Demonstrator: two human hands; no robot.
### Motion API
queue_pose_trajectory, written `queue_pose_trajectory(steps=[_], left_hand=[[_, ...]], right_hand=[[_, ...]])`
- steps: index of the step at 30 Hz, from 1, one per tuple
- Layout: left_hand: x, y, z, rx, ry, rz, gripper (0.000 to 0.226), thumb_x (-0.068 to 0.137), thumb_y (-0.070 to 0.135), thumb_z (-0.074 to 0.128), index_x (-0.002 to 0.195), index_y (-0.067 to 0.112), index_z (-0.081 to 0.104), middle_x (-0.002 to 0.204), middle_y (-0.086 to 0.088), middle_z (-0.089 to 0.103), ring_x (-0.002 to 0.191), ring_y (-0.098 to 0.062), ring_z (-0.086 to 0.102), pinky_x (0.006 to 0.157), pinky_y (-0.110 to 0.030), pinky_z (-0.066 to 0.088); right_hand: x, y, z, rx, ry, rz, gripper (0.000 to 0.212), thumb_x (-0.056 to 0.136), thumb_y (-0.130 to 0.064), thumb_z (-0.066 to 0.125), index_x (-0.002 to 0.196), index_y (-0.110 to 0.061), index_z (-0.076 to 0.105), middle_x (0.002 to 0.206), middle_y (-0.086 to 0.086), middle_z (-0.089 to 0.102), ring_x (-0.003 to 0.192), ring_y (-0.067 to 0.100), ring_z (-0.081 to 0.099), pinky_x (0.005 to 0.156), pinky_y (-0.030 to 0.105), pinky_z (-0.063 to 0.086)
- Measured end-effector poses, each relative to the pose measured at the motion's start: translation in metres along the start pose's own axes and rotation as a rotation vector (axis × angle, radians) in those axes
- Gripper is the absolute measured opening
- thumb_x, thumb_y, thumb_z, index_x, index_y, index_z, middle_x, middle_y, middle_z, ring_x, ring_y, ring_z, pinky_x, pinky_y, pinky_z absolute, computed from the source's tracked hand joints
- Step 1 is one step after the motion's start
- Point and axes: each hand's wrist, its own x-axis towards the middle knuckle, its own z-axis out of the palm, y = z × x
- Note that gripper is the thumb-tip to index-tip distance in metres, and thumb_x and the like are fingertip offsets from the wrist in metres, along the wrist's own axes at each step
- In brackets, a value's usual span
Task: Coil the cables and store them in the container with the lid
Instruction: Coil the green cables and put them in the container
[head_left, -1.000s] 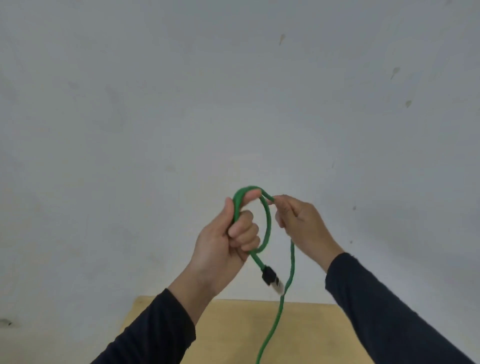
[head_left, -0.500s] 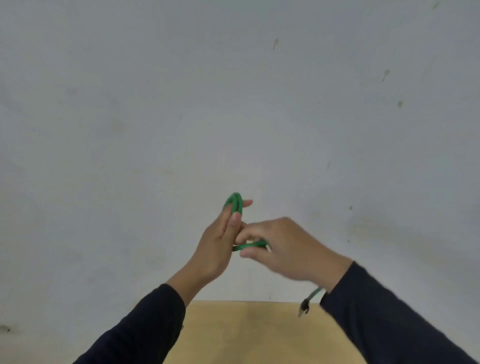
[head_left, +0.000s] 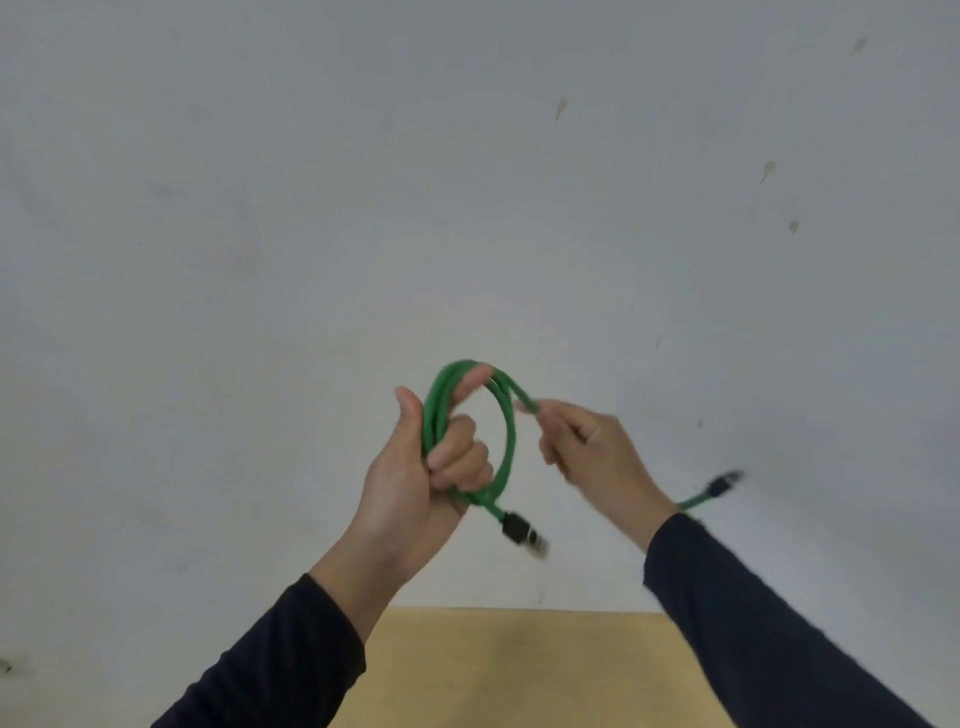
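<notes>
**Two hands, one green cable, held at mid-frame**

One green cable (head_left: 506, 431) is raised before a pale grey wall (head_left: 311, 208), at the centre of the frame. The left hand (head_left: 426, 467) grips the gathered turns in a fist: thumb upright, index finger hooked through the top of the loop, the other fingers curled round the strands. The turns overlap, so their count cannot be told. The right hand (head_left: 597, 452), just right of the loop, pinches the free run of cable between thumb and fingertips; its outline is blurred. Two connectors show: one dark plug (head_left: 522, 532) hangs below the left hand, and a second plug (head_left: 722, 483) juts out to the right of the right wrist. Two dark sleeves enter from the lower corners. One tan tabletop (head_left: 519, 670) fills the bottom centre.
</notes>
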Motion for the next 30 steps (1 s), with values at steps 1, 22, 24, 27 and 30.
queue_pose_trajectory(steps=[1,22,24,27,30], left_hand=[[0.006,0.006,0.000,-0.016,0.026,0.056,0.059,0.090,0.053,0.024,0.115,0.015,0.061,0.047,0.010,0.030,0.040,-0.004,0.027,0.046,-0.017,0.029],[-0.015,0.011,-0.011,0.880,-0.100,-0.248,0.058,0.094,0.052,0.027,0.053,0.020,0.054,0.047,0.005,0.033,0.046,-0.014,0.034,0.052,-0.021,0.039],[-0.017,0.009,-0.013,0.922,-0.016,-0.166,0.067,0.093,0.055,0.019,0.072,0.014,0.068,0.047,0.006,0.041,0.051,-0.016,0.043,0.060,-0.022,0.047],[-0.018,0.004,-0.016,1.049,0.116,0.039,0.070,0.092,0.060,0.018,0.076,0.009,0.063,0.054,0.004,0.052,0.057,-0.017,0.047,0.062,-0.032,0.043],[-0.019,-0.002,-0.014,0.973,0.211,0.081,0.056,0.089,0.055,0.026,0.071,0.008,0.053,0.051,0.005,0.048,0.051,-0.014,0.048,0.059,-0.028,0.047]], right_hand=[[-0.008,0.006,0.012,-0.094,-0.024,-0.001,0.024,0.095,-0.025,0.046,0.097,-0.040,0.065,0.062,-0.003,0.057,0.047,0.009,0.045,0.053,0.021,0.038],[-0.030,-0.058,0.007,-0.181,-0.305,-0.208,0.012,0.091,-0.022,0.054,0.080,-0.022,0.055,0.068,-0.007,0.061,0.053,0.010,0.045,0.054,0.021,0.039],[-0.030,-0.056,0.005,-0.203,-0.220,-0.194,0.015,0.092,-0.025,0.051,0.080,-0.015,0.053,0.060,0.004,0.053,0.049,0.008,0.038,0.050,0.019,0.034],[-0.030,-0.052,0.002,-0.133,-0.052,-0.111,0.019,0.093,-0.029,0.048,0.078,-0.017,0.051,0.059,-0.001,0.054,0.049,0.006,0.039,0.049,0.015,0.034],[-0.033,-0.050,0.003,-0.077,-0.031,-0.015,0.019,0.094,-0.030,0.046,0.079,-0.021,0.053,0.060,-0.003,0.062,0.045,0.004,0.042,0.047,0.017,0.037]])
